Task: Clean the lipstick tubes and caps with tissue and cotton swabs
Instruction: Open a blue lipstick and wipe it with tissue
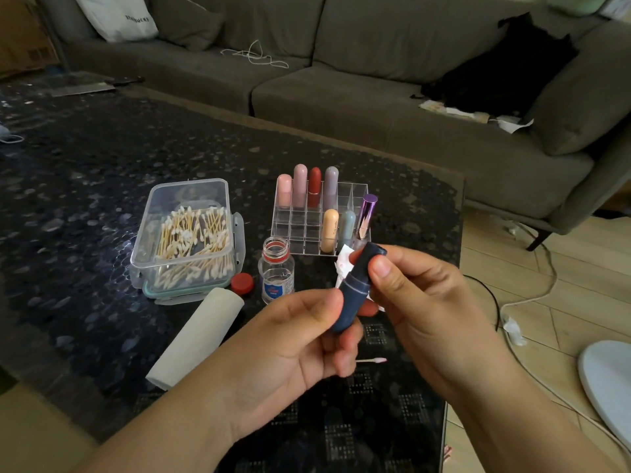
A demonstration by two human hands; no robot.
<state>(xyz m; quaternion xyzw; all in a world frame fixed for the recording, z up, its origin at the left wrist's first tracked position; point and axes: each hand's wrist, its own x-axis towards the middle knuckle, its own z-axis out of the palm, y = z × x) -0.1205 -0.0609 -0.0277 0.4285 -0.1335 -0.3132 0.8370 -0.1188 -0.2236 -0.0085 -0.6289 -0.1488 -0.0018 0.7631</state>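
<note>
Left hand [290, 339]: fingers curled round the lower end of a dark blue lipstick tube [355, 295], thumb lying along its side.
Right hand [420, 302]: thumb and fingers pinch the upper part of the same tube; a crumpled white tissue [343, 264] with pink smears shows behind the fingers, but how it is held I cannot tell.
Lipstick tube: held tilted in the air above the bench [85, 206], near the front edge of the organiser; a pale ring runs round its middle.
Used swab [372, 360]: one cotton swab with a pink tip lies on the bench below the hands.
Organiser [297, 230]: clear, many-celled, standing on the bench beyond the hands; seven lipsticks upright in it, four in the back row, three nearer, among them a shiny purple one [366, 216] and a peach one [329, 235] with lettering too small to read.
Bottle [276, 276]: small, clear, open, left of the hands; its blue and red label is unreadable.
Red cap [242, 283]: on the bench just beside the bottle.
Swab box [187, 233]: clear plastic container filled with wooden-stick cotton swabs, left of the bottle.
Tissue roll [198, 336]: lying on its side in front of the box.
Sofa [341, 97]: grey, behind the bench; a white bag [119, 18] on it reads "STARBUCKS".
</note>
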